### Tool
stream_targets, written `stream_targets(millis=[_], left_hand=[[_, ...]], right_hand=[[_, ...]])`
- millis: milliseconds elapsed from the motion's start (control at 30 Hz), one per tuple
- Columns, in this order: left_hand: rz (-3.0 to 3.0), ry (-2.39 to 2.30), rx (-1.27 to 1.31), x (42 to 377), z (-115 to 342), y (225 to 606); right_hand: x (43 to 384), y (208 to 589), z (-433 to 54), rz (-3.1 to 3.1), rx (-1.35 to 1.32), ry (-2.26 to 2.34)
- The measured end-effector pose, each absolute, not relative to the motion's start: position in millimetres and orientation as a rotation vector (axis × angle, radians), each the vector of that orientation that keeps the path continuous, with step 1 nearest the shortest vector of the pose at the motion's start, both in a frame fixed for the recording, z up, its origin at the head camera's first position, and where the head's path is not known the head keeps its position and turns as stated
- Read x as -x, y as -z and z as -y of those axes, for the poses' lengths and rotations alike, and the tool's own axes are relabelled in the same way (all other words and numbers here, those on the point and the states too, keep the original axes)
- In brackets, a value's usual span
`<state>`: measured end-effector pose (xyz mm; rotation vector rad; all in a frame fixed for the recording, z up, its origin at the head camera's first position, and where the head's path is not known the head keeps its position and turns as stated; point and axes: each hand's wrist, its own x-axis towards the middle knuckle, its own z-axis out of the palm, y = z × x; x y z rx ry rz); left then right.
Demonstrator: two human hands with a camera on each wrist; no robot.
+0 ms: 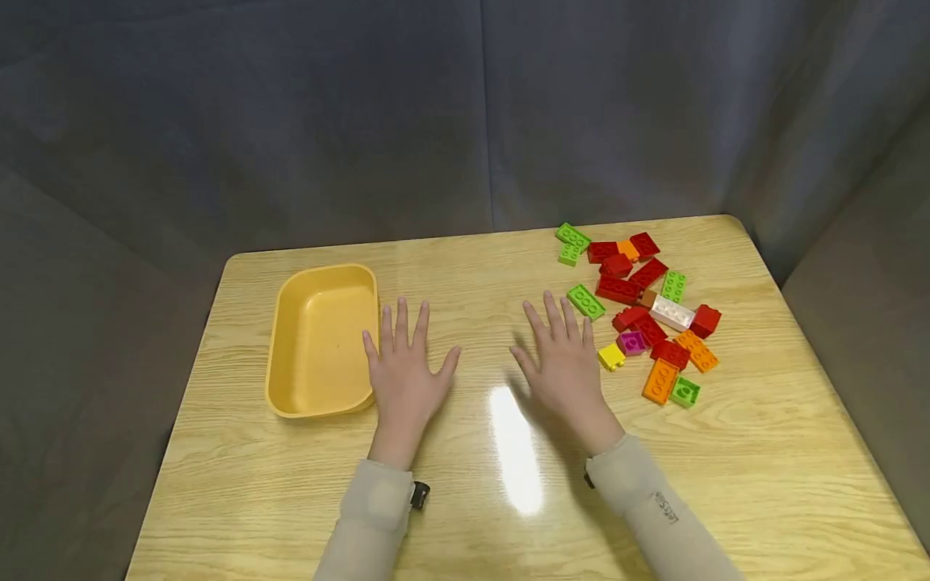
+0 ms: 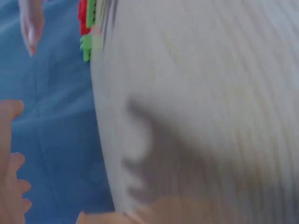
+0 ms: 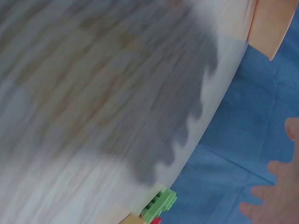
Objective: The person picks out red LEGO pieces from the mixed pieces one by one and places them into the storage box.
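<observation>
My left hand point(image 1: 407, 379) is held palm down with its fingers spread, beside the right wall of a yellow plastic tub point(image 1: 323, 343). Across from it, my right hand point(image 1: 567, 371) also has straight, spread fingers and holds nothing. Its fingertips are nearest a green toy brick point(image 1: 585, 302) and a small yellow brick point(image 1: 612, 356). Shadows of both hands fall on the wooden table point(image 1: 465, 452). In the left wrist view, the left fingers point(image 2: 9, 177) show at the edge; the right wrist view catches part of the right fingers point(image 3: 275, 186).
Loose toy bricks lie scattered at the right of the table, among them a white brick point(image 1: 672, 313), a purple brick point(image 1: 631, 343), an orange brick point(image 1: 660, 381) and several red ones. A dark curtain point(image 1: 363, 121) hangs behind the table's far edge.
</observation>
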<state>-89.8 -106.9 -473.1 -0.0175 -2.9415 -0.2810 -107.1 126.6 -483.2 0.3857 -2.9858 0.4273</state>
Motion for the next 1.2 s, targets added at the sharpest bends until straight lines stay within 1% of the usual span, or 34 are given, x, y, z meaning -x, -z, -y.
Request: stream_targets(millis=[233,433,700,1000,1200], left_hand=[[2.889,0.357,-0.037,82.7,138.0,463.3],[2.86,0.328,-0.175,71.8,168.9,466.4],[2.748,0.448,-0.368,50.9,220.6,469.7],[2.548,0.986,-0.679,37.0,249.1,486.0],[2.275,1.572,-0.816,34.6,262.2,487.9]], right_hand=[[101.6,479.3,-144.3,2.919,-0.377,-0.505],[97.6,479.2,-165.8,2.876,-0.348,-0.527],[90.6,482.9,-198.5,2.892,-0.316,-0.607],[79.6,488.6,-233.5,2.894,-0.298,-0.601],[75.3,489.6,-248.3,2.899,-0.248,-0.657]])
